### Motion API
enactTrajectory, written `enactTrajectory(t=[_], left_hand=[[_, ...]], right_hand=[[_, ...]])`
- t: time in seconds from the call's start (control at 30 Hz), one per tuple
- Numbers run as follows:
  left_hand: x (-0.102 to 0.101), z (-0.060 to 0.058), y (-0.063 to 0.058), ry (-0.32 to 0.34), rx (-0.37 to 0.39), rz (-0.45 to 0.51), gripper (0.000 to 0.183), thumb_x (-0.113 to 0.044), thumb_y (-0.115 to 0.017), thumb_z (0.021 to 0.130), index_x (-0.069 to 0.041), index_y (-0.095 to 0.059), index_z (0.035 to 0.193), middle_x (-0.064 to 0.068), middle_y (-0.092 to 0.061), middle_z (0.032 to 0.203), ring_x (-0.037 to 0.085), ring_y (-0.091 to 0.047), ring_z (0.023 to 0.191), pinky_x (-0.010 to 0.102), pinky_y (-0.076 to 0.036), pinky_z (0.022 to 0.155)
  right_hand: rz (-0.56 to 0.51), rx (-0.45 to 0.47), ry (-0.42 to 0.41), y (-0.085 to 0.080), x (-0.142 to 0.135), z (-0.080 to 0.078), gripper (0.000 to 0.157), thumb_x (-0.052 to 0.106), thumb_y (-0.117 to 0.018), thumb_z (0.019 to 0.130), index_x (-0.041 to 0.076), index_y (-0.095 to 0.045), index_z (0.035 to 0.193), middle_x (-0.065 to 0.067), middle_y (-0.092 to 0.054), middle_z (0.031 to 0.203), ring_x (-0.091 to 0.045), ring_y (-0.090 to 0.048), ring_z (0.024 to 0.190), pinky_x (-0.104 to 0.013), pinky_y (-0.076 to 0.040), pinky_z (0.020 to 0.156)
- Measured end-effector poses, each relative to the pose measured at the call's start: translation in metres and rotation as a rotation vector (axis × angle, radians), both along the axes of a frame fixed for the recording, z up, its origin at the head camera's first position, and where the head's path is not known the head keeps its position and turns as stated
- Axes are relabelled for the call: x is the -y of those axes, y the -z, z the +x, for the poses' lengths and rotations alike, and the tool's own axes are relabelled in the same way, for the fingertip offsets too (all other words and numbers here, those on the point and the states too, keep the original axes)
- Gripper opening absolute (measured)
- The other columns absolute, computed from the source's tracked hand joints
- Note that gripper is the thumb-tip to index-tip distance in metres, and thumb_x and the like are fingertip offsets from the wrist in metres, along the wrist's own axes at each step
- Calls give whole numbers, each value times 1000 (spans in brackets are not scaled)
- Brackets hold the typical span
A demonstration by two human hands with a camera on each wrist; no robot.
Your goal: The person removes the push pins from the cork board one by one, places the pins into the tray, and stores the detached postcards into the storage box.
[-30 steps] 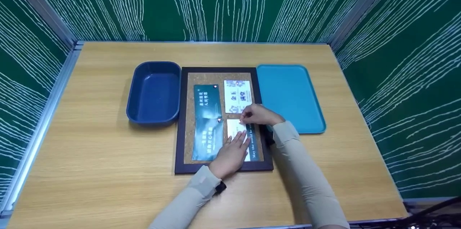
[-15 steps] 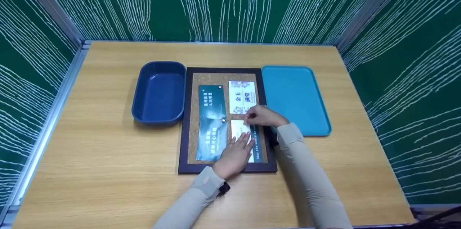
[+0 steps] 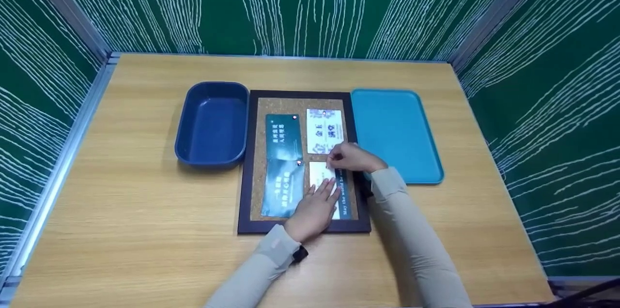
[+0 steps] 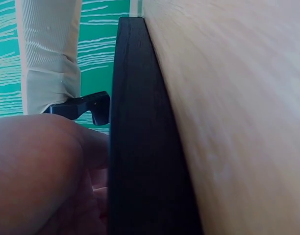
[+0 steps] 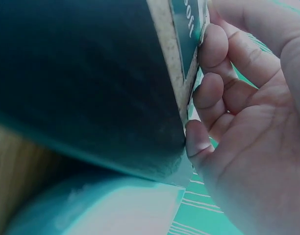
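A cork board (image 3: 254,162) with a dark frame lies on the table. My left hand (image 3: 312,211) is laid flat over the lower right card (image 3: 317,170), fingers spread and pressing it to the cork. At that card's top edge my right hand (image 3: 352,157) pinches a small push pin, mostly hidden by thumb and forefinger. In the right wrist view its other fingers (image 5: 209,90) curl against the card and frame edge. Above sits a white card (image 3: 324,129) with a pin near its top. On the left is a long green card (image 3: 283,177) with pins (image 3: 299,163).
A deep blue bin (image 3: 213,126) stands left of the board, close to its frame. To the right lies a flat turquoise tray (image 3: 397,133), partly under the right forearm. Green walls with white streaks (image 3: 305,7) enclose the wooden table (image 3: 135,230) at back and sides.
The head view has shifted slightly, moving everything a little right. Both hands keep nearly the same place on the board, the right still pinching at the card's top edge.
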State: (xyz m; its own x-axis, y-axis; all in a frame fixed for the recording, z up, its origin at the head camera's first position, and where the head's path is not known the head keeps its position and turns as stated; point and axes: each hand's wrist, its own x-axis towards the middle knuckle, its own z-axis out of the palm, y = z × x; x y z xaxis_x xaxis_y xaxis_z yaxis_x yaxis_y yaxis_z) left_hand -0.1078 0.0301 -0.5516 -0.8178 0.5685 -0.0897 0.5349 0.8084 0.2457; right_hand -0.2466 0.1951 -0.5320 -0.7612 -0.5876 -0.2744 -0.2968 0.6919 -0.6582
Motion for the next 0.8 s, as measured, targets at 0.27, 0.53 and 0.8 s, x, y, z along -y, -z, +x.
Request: enactTrajectory(t=[0.27, 0.53, 0.8], left_hand=[[0, 0, -1, 7, -3, -10, 48, -28, -41, 103, -12, -39, 148, 9, -29, 157, 23, -26, 146, 43, -29, 117], [0, 0, 0, 3, -10, -1, 48, -27, -42, 103, -11, -40, 147, 10, -29, 157, 23, -27, 146, 43, -29, 117], [1, 2, -2, -4, 11, 14, 47, -27, -42, 103, -10, -40, 147, 11, -28, 157, 23, -26, 146, 44, -29, 117]], right_hand=[[27, -56, -45, -2, 1, 1, 14, 18, -61, 93, 14, -74, 91, -1, -69, 86, -13, -56, 71, -28, -47, 72], [68, -75, -59, -4, 3, 1, 15, 18, -60, 93, 14, -74, 90, -2, -68, 87, -16, -55, 77, -39, -39, 88], [62, -56, -64, -4, 3, 0, 15, 17, -60, 92, 13, -74, 91, -3, -68, 87, -16, -54, 75, -37, -43, 83]])
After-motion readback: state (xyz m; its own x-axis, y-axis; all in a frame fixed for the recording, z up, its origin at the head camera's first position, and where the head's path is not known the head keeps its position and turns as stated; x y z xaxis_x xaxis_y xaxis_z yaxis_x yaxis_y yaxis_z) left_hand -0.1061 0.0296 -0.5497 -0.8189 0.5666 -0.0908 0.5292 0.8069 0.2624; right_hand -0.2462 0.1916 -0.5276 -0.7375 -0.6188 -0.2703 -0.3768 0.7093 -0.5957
